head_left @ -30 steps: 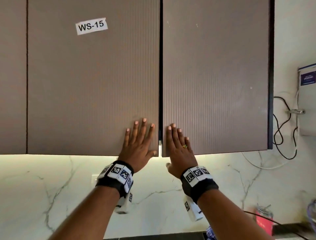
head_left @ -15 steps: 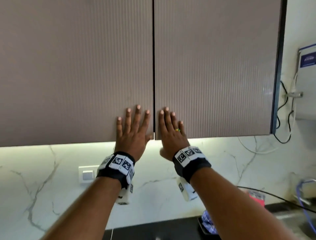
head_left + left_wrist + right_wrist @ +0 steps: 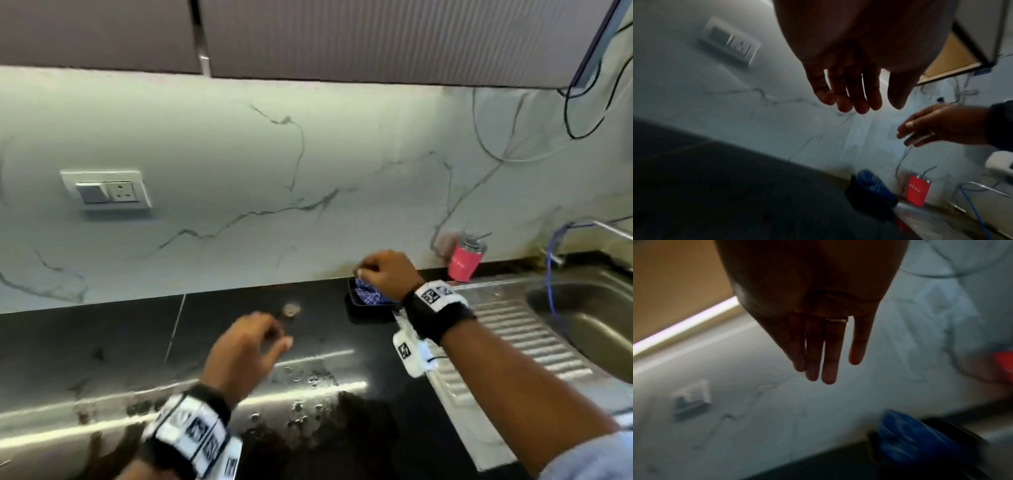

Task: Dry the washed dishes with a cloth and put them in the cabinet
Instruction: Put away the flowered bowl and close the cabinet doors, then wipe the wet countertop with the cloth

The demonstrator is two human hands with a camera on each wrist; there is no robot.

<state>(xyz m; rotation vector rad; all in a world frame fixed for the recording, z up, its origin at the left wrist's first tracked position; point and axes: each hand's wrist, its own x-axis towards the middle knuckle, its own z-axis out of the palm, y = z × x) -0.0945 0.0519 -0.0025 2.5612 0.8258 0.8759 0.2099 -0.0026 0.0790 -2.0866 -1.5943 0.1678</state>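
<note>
At lower centre of the head view the left hand (image 3: 245,346) hangs with loosely curled fingers, holding nothing, above the wet black tabletop (image 3: 102,342). At centre right, the right hand (image 3: 385,274) reaches over the blue checked cloth (image 3: 368,294) bunched in a black dish (image 3: 368,313); its grip looks unclosed, fingers straight in the wrist view. Judged step: fetching the cloth; next, pinch and lift it, the cabinet (image 3: 342,37) above being shut.
</note>
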